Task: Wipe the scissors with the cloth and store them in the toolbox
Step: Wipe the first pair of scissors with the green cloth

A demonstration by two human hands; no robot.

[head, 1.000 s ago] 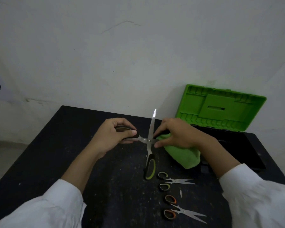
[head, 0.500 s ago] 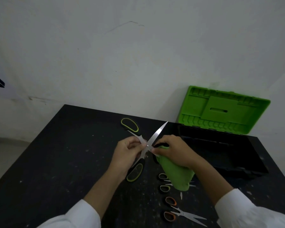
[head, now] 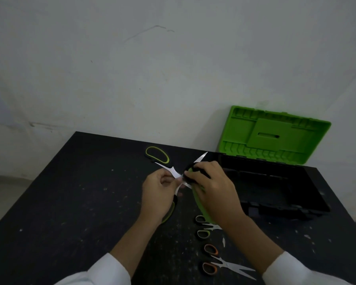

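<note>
At the bottom of the frame two white sleeves [head: 103,272] reach in over the dark, speckled bench [head: 70,202]. Just beyond them, lower centre-right, lie the orange-handled scissors [head: 224,264], and a little farther up the small green-handled scissors [head: 214,226], their blades partly hidden under the person's right wrist. Above these, mid-frame, the large scissors [head: 169,168] are held spread into a cross. The left hand [head: 158,194] has its fingers curled, pinching the metal by the pivot. The right hand [head: 216,188] has its fingers closed round the green cloth [head: 199,204], pressing it on the blade whose tip pokes out towards the toolbox [head: 275,210]. One green-rimmed handle loop sticks out upper left of the hands, the other shows below the left palm. I'd say these scissors are stiff, fairly light, and slick on the bare steel, with edges to respect. The rubbery loops or the shank by the pivot look the safest hold, while the soft cloth folds round the blade. Right of the hands, the black toolbox stands open, its green lid [head: 275,136] against the wall [head: 173,68].
</note>
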